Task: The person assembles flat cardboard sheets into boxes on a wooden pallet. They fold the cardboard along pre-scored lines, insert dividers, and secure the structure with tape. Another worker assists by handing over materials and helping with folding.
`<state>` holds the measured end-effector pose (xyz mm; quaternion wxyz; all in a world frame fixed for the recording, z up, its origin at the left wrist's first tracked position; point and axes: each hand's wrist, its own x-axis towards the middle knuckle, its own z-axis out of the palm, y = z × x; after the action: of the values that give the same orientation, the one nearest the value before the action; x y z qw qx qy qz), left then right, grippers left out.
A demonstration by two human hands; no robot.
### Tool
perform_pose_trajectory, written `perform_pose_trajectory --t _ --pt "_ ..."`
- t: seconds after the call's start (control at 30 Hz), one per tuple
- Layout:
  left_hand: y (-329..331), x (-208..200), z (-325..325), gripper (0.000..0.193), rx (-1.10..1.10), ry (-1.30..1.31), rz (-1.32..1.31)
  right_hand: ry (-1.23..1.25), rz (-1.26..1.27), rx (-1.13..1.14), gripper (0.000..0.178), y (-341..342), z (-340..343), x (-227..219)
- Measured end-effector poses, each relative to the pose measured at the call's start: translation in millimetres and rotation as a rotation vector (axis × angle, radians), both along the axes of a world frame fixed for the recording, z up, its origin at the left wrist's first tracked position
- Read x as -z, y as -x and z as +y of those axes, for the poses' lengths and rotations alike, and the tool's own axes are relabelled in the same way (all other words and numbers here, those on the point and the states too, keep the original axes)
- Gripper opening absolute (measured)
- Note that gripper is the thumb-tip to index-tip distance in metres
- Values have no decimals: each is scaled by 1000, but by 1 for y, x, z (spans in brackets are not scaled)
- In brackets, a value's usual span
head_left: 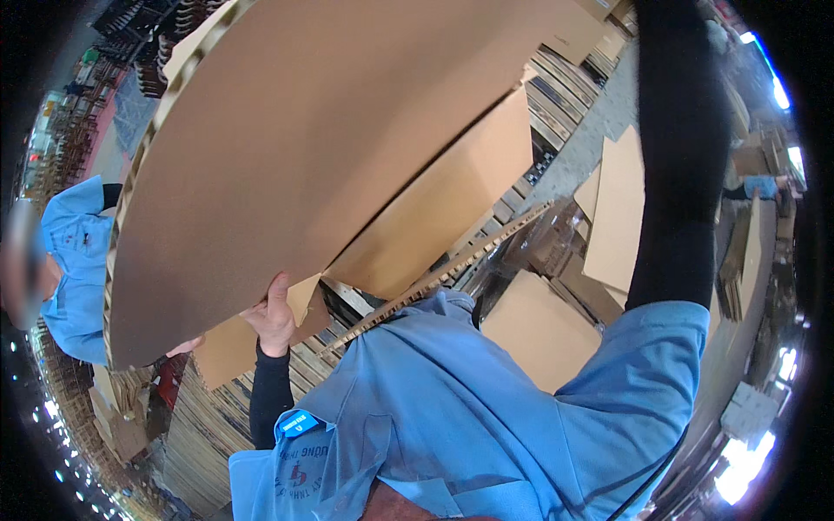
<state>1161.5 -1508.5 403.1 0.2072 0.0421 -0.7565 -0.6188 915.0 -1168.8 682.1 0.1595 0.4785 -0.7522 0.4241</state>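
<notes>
A large brown cardboard sheet (287,156) with a thick, ribbed edge fills the upper middle, tilted up in front of me. My left hand (274,321) is closed on its lower edge, the thumb lying over the face and the fingers partly hidden. My right arm (682,156), in a black sleeve, reaches up past the top of the picture, so that hand is out of sight. Below the sheet hangs a lighter cardboard panel (452,204). Against my shirt rests the ribbed edge of another board (460,258).
At the left, a co-worker in a blue shirt (76,260) stands beside the sheet, a hand (185,346) at its lower corner. Slatted boards (195,434) lie underneath. Loose cardboard pieces (539,330) are on the floor to the right. Another person (761,187) is far right.
</notes>
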Motion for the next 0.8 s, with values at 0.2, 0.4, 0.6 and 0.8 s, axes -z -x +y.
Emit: perform_pose_trajectory --t 0.2,0.4,0.6,0.8 --pt "-27 74 -3 24 82 208 -482 -777 130 90 55 -16 -52 123" --pt "-5 -37 20 53 271 281 119 -1062 -282 367 63 15 1 272" --pt "30 42 50 68 494 1180 -141 -992 -154 537 63 -6 -15 344" --pt "53 42 66 53 676 1137 -407 -963 -219 463 58 10 6 360"
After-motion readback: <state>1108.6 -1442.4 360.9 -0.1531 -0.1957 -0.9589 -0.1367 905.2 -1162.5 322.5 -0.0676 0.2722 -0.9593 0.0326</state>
